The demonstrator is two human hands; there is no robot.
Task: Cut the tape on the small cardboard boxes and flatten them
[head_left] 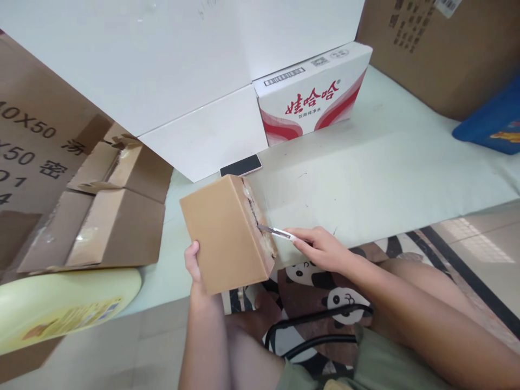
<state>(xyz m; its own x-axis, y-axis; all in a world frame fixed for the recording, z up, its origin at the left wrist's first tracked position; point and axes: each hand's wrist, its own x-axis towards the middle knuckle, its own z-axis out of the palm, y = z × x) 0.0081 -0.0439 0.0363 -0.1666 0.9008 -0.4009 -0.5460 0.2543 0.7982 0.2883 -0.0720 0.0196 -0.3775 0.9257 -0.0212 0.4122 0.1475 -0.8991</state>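
Observation:
A small brown cardboard box (219, 233) is tilted near the front edge of the table, its taped side facing right. My left hand (193, 260) grips the box at its lower left, with the thumb on the near face and the other fingers hidden behind it. In my right hand (319, 246) is a white-handled utility knife (280, 233), held closed between thumb and fingers. The blade tip touches the torn, taped seam (254, 211) on the box's right side.
Behind the box lies a dark phone (241, 166) beside white cartons (211, 132) and a red-and-white water carton (312, 103). Brown boxes (130, 227) and a pale yellow bottle (73, 303) stand left. A blue container (491, 122) and a big carton (439, 54) are right.

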